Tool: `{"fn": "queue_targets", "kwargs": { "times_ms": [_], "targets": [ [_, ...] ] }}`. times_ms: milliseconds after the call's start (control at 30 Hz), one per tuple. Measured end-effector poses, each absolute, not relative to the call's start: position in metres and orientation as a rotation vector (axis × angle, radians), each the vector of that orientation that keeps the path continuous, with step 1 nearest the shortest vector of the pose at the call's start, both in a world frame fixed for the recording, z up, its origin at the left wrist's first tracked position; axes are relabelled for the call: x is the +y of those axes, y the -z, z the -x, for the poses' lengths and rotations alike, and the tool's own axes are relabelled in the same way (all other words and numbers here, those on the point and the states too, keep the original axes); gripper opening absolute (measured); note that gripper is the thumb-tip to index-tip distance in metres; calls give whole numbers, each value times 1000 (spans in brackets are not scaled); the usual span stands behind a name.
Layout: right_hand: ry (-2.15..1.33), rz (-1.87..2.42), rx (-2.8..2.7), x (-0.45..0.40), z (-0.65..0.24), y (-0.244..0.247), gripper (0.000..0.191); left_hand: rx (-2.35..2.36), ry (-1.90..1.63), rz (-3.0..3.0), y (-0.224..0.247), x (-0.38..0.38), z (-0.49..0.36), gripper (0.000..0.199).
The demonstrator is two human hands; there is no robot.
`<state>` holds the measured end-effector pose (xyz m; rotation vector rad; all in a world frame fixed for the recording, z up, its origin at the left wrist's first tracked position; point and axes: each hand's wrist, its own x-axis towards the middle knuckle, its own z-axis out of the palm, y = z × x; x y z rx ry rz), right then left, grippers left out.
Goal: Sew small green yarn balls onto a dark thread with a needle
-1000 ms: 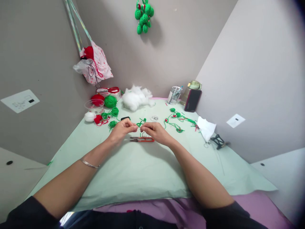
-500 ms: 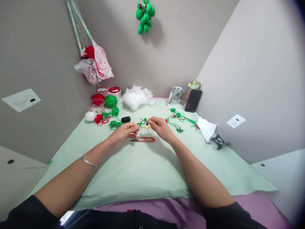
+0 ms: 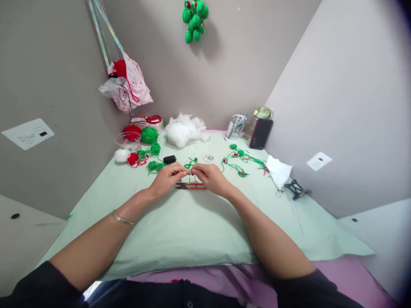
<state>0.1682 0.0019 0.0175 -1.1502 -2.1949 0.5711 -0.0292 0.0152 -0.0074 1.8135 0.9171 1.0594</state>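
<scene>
My left hand (image 3: pixel 168 177) and my right hand (image 3: pixel 210 177) meet fingertip to fingertip above the table. Both are closed in a pinch, and whatever lies between the fingers is too small to make out. Just below them lie orange thread snips (image 3: pixel 192 186), blades pointing left, the handle end partly covered by my right hand. A short green yarn piece (image 3: pixel 191 164) is right behind the fingertips. Beside my left hand rests a black thread spool (image 3: pixel 169 159). Beyond my right hand sits a small round clear case (image 3: pixel 209 158).
White stuffing (image 3: pixel 184 130) is heaped at the back. Green yarn (image 3: pixel 149 135) and a clear tub (image 3: pixel 127 141) stand left. Green-red crochet pieces (image 3: pixel 239 156), a phone (image 3: pixel 261 134), a pen cup (image 3: pixel 236 127) and white cloth (image 3: pixel 278 172) are right. Green crocheted pieces (image 3: pixel 195 21) hang above.
My right hand has moved left and slightly down, so its fingertips now meet those of my left. It now covers the snips' handle end, and the round case has come into view.
</scene>
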Motion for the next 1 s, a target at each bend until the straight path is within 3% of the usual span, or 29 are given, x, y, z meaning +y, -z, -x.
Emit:
{"fn": "queue_targets", "kwargs": {
  "times_ms": [167, 767, 1000],
  "targets": [
    [-690, 1157, -2119, 4, -173, -20, 24, 994, -1114, -1790, 7, 16, 27, 20],
    [-778, 1093, -2046, 3, -171, -24, 26, 853, -1199, -1077, -4, 23, 34, 36],
    [-809, 1126, -1936, 4, -175, -29, 25, 991, -1091, -1369, 1, 28, 38, 36]
  ]
}}
